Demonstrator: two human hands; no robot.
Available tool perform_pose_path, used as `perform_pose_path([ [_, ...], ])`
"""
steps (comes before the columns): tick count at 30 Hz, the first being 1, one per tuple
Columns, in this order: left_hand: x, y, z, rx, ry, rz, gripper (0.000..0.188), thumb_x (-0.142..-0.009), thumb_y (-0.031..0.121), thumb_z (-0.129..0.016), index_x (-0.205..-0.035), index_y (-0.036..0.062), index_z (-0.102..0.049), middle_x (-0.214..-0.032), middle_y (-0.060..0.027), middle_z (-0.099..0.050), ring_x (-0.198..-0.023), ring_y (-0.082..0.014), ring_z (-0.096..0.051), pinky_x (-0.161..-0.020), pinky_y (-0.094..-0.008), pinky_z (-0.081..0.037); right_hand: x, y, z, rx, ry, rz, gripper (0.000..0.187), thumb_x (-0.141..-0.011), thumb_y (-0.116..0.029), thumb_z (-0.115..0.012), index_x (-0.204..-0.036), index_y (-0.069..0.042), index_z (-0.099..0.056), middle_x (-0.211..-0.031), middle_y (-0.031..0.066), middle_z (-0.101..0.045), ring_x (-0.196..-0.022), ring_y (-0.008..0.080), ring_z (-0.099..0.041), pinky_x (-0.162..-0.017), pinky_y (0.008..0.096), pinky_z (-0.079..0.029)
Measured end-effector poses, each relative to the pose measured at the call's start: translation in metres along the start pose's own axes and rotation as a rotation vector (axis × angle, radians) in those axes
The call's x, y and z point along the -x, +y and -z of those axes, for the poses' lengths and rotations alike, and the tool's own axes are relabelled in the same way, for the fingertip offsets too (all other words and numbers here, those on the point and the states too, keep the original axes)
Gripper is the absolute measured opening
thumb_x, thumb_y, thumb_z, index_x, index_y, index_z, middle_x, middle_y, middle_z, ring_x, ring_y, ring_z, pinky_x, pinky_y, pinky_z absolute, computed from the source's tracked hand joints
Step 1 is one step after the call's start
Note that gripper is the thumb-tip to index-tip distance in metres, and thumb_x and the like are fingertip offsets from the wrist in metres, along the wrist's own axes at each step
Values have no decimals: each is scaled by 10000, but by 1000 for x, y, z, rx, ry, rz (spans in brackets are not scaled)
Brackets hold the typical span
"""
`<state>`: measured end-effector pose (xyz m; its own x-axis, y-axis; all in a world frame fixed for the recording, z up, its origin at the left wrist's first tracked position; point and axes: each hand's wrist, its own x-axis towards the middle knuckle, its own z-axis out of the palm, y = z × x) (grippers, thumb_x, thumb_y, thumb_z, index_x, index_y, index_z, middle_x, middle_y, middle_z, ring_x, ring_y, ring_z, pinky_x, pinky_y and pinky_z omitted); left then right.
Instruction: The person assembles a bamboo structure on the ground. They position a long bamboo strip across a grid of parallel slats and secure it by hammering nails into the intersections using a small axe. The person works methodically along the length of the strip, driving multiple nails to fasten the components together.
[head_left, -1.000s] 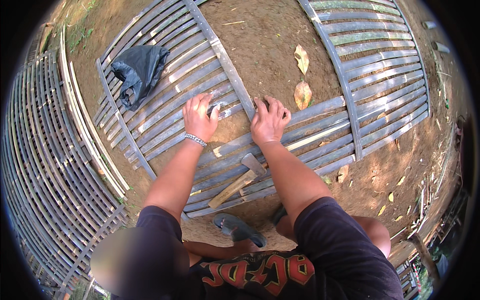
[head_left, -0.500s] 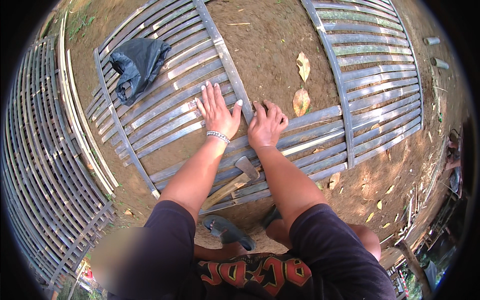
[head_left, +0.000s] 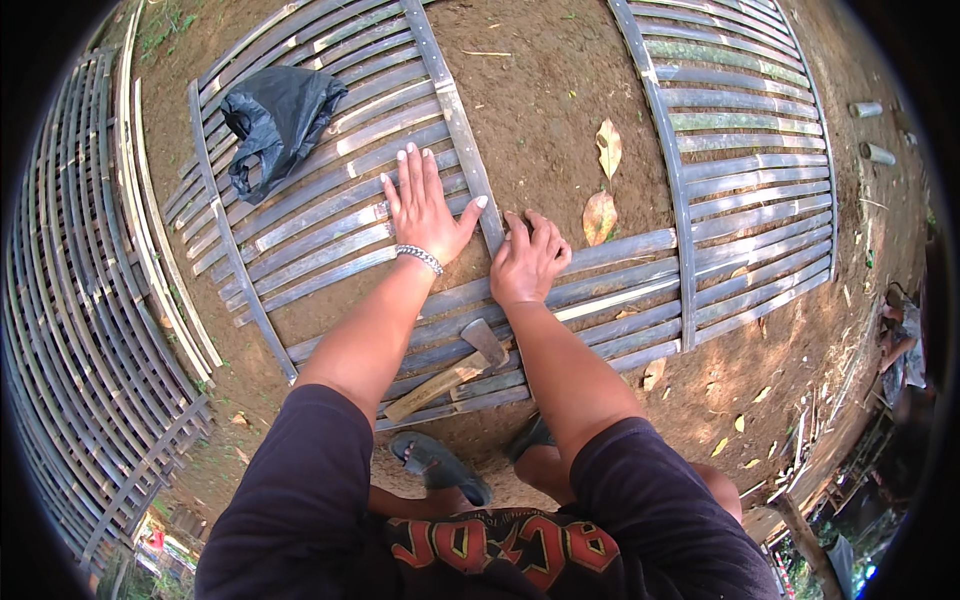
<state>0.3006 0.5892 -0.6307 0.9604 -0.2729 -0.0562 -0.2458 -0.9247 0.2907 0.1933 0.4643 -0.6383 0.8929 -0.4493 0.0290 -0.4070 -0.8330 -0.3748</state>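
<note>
Flat on the bamboo slats (head_left: 345, 195) rests my left hand (head_left: 428, 218), fingers extended and thumb out toward a long crosspiece (head_left: 455, 115). A chain bracelet circles that wrist. Just right of it, my right hand (head_left: 530, 262) has its fingers bent over a bamboo slat (head_left: 625, 247) at the crosspiece's near end; the fingertips' underside is hidden. Closer to me, a hatchet (head_left: 437, 387) with a wooden handle and metal head lies on the slats between my forearms. A crumpled black plastic bag (head_left: 280, 125) sits on the far left of the slatted panel.
Bare soil (head_left: 530, 100) shows through the frame's middle gap, with dry leaves (head_left: 600, 217) on it. More slats (head_left: 745, 120) span the right side. Another slatted panel (head_left: 70, 290) and long strips (head_left: 165, 230) lie at left. Cut tubes (head_left: 877, 154) are at far right. My sandalled foot (head_left: 440, 465) stands near the frame.
The view has shifted slightly, so the frame and hatchet sit a little differently in it. Both hands keep nearly the same places on the bamboo, the left one still flat.
</note>
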Motion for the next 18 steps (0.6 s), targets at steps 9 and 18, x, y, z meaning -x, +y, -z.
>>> perform_pose_path([
  [9,-5,-2,5,-29,-100,-29,1125,-849,682,-648,-1603,-46,-238,-1717,-220,-129,-1604,-333,-79,-1275,-565,-21,1,-2,-1,13,-11,0,362,-917,-190,-631,-1275,-229,-665,-1379,47,-553,-1362,278,-431,-1117,588,-241],
  [18,-7,-1,7,-10,-130,-32,1128,-832,671,-676,-1598,-39,-251,-1714,-221,-139,-1601,-337,-93,-1272,-575,-22,1,-1,1,1,-16,5,348,-927,-181,-618,-1270,-221,-664,-1371,50,-550,-1356,284,-433,-1107,586,-244],
])
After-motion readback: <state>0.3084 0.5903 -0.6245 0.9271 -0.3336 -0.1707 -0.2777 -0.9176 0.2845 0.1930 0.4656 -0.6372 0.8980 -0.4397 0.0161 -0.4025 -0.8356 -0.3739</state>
